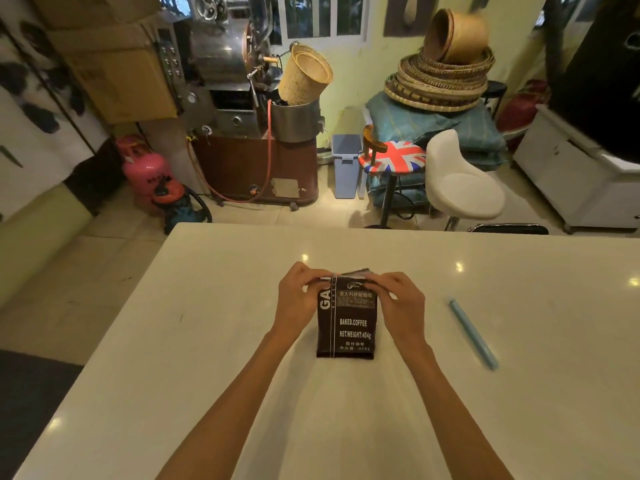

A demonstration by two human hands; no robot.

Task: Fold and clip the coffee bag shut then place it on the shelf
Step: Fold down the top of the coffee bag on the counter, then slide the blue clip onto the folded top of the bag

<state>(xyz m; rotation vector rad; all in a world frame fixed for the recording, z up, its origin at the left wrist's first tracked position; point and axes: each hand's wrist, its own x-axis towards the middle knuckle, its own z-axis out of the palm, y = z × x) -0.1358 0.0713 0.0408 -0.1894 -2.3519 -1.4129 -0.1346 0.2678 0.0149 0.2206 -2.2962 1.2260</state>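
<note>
A dark brown coffee bag [348, 327] with white print stands upright on the white table [242, 341], near its middle. My left hand [299, 297] grips the bag's top left corner. My right hand [398, 303] grips the top right corner. Between my fingers the top edge of the bag is bent over, and a silvery inner strip shows behind it. A long light-blue clip [472, 333] lies flat on the table to the right of the bag, a hand's width from my right hand.
Beyond the table's far edge stand a white chair [460, 181], a flag-patterned stool [393, 157], a blue bin [346, 164], a coffee roaster [235, 98] and a pink gas cylinder [145, 168]. Stacked baskets [446, 74] sit at the back right. No shelf is clearly in view.
</note>
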